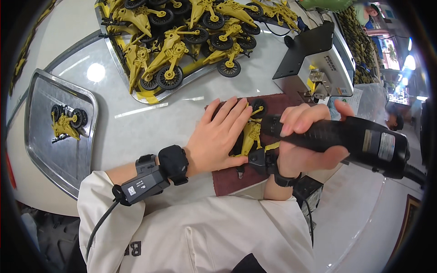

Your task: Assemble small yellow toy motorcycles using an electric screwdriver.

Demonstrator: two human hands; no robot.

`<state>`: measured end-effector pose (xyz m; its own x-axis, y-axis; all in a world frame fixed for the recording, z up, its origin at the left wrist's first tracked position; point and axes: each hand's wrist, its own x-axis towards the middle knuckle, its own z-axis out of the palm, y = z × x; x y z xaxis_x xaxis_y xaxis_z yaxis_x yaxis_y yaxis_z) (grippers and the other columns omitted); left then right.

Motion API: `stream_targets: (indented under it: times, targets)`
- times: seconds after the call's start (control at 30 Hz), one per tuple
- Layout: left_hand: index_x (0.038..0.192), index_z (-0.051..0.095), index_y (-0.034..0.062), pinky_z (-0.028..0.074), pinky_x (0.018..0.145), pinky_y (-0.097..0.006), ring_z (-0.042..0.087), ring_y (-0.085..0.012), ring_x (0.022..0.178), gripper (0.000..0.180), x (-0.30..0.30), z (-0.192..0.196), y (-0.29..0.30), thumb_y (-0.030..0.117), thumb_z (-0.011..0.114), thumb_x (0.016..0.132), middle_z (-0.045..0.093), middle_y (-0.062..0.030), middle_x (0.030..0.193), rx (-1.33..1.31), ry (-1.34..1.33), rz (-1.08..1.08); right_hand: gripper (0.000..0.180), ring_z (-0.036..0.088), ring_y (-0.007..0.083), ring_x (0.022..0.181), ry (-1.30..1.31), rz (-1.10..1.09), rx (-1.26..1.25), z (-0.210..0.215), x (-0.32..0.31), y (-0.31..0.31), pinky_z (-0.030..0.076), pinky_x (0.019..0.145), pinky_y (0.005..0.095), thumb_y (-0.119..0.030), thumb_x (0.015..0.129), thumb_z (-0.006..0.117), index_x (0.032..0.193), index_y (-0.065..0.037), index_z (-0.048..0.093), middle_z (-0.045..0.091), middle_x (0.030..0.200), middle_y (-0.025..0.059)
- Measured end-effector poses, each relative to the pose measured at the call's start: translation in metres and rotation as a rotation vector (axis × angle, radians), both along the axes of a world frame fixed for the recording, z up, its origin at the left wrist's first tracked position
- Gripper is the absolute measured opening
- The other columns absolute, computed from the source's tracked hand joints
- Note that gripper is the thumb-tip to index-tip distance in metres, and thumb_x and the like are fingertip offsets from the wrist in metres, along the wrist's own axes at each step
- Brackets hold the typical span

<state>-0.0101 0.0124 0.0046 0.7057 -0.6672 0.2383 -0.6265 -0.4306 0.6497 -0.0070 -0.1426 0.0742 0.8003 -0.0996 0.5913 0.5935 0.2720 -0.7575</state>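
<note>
A yellow toy motorcycle [250,136] with black wheels lies on a dark red cloth [227,181] in front of me. My left hand [221,132] is spread flat over its left part, fingers stretched and pressed down on it. My right hand [309,136] is wrapped round a thick black electric screwdriver [337,135], held almost level, with its cable leaving at the right. The screwdriver's front end is at the right side of the motorcycle; its tip is not visible, so I cannot tell whether it touches.
A metal tray [150,96] heaped with yellow toy motorcycles [175,52] stands at the back. At the left, another metal tray [38,150] holds a yellow motorcycle [66,123]. A white and black machine [325,68] stands at the back right. Cables run from both wrists.
</note>
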Motion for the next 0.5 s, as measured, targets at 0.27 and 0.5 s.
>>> stream_targets:
  times: [0.27,0.5]
  targets:
    - [0.136,0.031,0.0,0.023,0.105,-0.049,0.034,-0.0332,0.128,0.096,0.002,-0.001,-0.001,0.039,0.074,0.059,0.035,-0.0163,0.139,-0.039,0.046,-0.001,0.08,0.055,0.0254,0.055,-0.013,-0.12,-0.161,-0.008,-0.003,-0.003,0.048,0.056,0.0377,-0.056,0.085,0.053,0.129,0.002,0.019,0.056,0.077,0.0178]
    - [0.135,0.032,-0.0007,0.023,0.104,-0.049,0.035,-0.0333,0.127,0.096,0.003,-0.004,-0.001,0.043,0.073,0.061,0.035,-0.0165,0.139,-0.048,0.055,-0.004,0.085,0.052,0.0275,0.051,-0.135,-0.12,-0.015,0.01,-0.007,-0.003,0.046,0.054,0.041,-0.063,0.083,0.049,0.131,0.001,0.019,0.054,0.075,0.0198]
